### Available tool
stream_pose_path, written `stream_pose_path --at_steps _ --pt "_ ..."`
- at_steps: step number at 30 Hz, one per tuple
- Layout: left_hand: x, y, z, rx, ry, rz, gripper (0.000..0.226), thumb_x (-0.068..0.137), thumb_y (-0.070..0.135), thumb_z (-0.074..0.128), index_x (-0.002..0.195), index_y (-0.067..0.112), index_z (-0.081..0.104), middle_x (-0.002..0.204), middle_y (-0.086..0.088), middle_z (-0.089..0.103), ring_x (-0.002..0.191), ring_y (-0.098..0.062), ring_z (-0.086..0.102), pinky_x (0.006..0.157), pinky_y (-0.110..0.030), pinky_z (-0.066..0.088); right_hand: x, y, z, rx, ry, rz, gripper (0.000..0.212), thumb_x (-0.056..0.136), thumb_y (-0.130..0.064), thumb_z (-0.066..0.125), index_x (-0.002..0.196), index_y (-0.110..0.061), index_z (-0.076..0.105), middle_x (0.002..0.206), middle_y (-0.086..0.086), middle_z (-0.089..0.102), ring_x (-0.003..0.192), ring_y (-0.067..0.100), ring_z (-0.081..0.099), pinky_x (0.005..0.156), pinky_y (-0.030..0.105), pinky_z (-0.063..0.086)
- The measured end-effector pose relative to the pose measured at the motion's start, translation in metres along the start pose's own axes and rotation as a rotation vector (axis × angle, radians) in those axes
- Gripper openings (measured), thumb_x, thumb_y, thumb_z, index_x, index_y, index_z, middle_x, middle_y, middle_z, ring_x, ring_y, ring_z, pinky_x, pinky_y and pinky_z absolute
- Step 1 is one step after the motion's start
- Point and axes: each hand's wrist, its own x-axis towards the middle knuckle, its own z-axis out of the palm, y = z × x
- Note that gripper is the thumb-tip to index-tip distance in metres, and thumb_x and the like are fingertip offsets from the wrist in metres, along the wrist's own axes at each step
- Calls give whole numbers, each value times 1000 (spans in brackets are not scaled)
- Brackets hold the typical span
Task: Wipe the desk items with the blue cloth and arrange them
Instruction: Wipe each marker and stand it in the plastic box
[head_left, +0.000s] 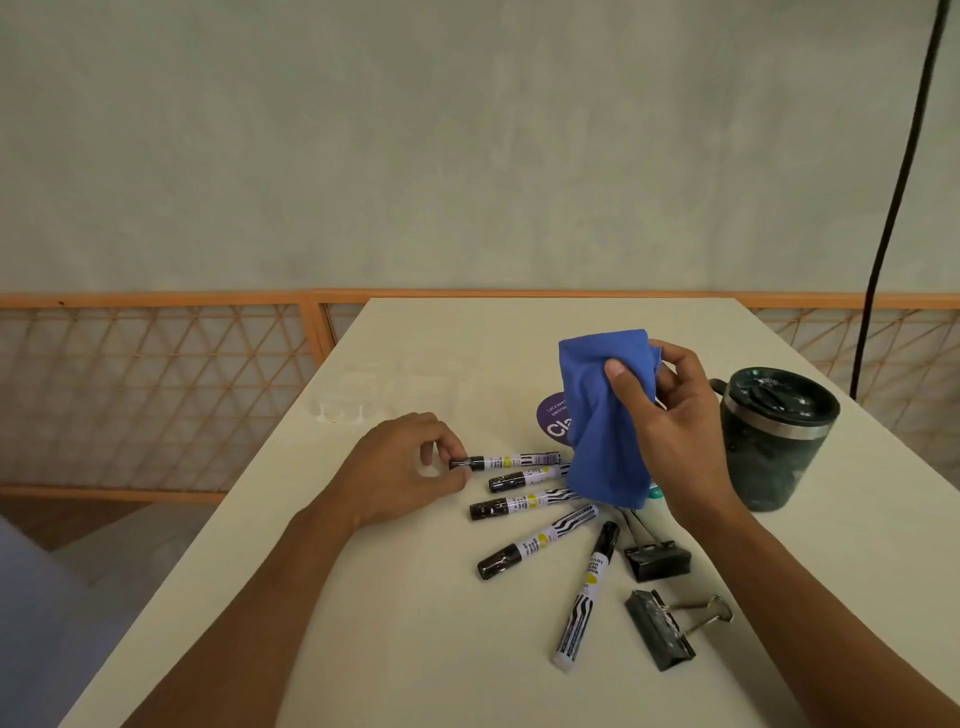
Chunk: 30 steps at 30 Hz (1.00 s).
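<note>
My right hand (670, 415) grips the blue cloth (602, 415) above the desk, and the cloth hangs down over the far ends of the markers. My left hand (410, 467) pinches the black cap end of the top marker (511, 461), which lies flat on the white desk (415, 623). Several more black-and-white markers lie fanned below it, among them one (524, 504) and one (584, 592) pointing toward me. Two black binder clips (657, 558) (662, 629) lie to the right of the markers.
A dark green lidded mug (774, 441) stands at the right, close to my right wrist. A purple round sticker (553, 423) peeks out from behind the cloth. A black cable (904, 182) hangs at the far right. An orange lattice railing (156, 384) runs behind the desk.
</note>
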Motion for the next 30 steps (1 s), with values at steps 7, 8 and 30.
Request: stream_pose_path --at_steps 7,8,30 --pt "2 23 -6 -442 250 -63 5 95 23 83 99 25 82 100 4 76 89 -19 64 74 -39 47 -2 3 2 -48 -61 -11 23 99 -37 73 120 -33 64 111 -13 74 102 14 72 86 37 60" --pt "4 26 -7 -505 273 -88 5 96 24 82 101 24 82 101 3 77 89 -17 64 76 -39 47 -3 3 3 -52 -80 -15 22 100 -36 72 120 -33 64 112 -14 73 103 13 72 87 36 60" --pt "10 50 4 -1067 368 -149 29 93 30 73 118 17 79 114 -3 80 102 -16 74 107 -38 54 -30 7 23 -234 -448 -82 33 96 -36 79 118 -29 55 98 -8 71 86 19 71 77 39 58"
